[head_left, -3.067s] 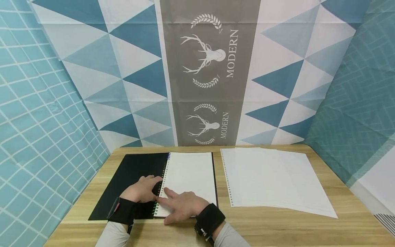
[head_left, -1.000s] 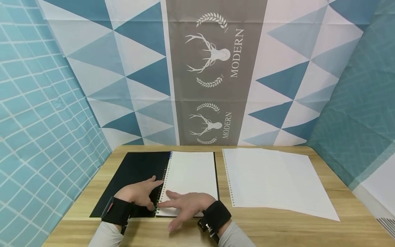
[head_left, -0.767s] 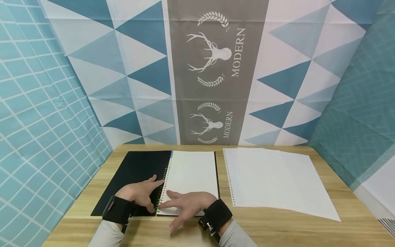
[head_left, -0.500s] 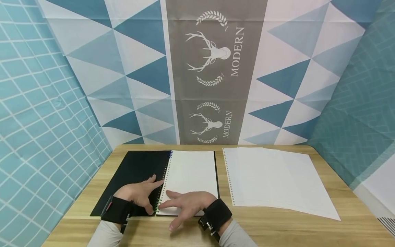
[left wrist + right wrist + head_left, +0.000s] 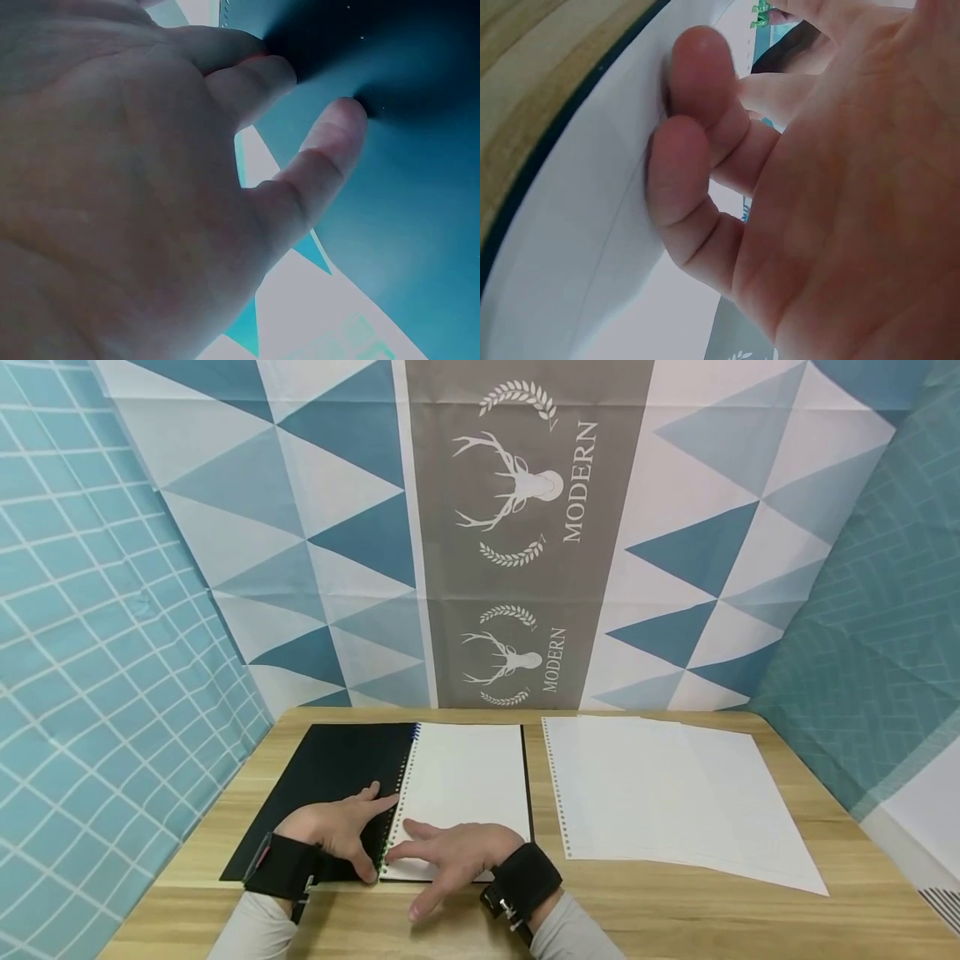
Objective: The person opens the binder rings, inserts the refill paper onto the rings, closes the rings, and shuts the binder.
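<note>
A ring notebook lies open on the table, its black cover on the left and white pages on the right. The left hand is spread over the black cover, fingertips at the ring spine. In the left wrist view, fingertips of the left hand rest on the dark cover. Over the lower pages lies the right hand, index fingertip beside the lower rings, thumb extended toward the near edge. Two fingertips of the right hand touch the white page in the right wrist view.
Several loose white sheets with punched holes down the left side lie overlapping on the right of the wooden table. Patterned cloth hangs behind the table, and a blue checked cloth stands at its left.
Compared with about three seconds ago, the left hand's thumb has moved nearer the table's front edge and its fingers are more spread. The right thumb reaches lower, past the page edge. Lately both hands are nearly still.
</note>
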Action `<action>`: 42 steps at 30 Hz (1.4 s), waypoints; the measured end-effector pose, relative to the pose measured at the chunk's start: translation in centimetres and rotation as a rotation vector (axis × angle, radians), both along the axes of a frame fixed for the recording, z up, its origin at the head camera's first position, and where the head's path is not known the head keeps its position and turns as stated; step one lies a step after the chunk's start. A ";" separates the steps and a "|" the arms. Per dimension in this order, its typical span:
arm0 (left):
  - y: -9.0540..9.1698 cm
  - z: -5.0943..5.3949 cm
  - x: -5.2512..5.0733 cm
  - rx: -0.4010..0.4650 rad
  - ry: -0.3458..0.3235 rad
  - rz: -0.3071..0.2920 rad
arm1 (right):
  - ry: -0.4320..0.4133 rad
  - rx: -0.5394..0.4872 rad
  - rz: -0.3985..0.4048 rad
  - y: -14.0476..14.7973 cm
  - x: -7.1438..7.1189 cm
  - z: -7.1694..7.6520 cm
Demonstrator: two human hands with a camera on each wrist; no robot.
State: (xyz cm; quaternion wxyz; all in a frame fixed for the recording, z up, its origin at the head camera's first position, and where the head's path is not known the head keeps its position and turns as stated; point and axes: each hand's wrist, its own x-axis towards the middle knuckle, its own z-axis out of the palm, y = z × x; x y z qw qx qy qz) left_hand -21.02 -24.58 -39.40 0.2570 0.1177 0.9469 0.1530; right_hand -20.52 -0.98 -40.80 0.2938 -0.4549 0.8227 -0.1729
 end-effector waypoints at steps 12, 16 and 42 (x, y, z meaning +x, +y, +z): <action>-0.1 0.0 0.0 0.013 -0.004 0.008 | -0.008 -0.134 0.002 -1.3 -0.2 -0.8; 0.0 0.0 -0.1 0.009 -0.004 0.010 | -0.047 -0.135 0.015 -1.3 -0.6 -1.0; -0.1 -0.1 -0.2 0.004 -0.005 0.000 | -0.077 -0.113 0.012 -1.3 -0.5 -1.0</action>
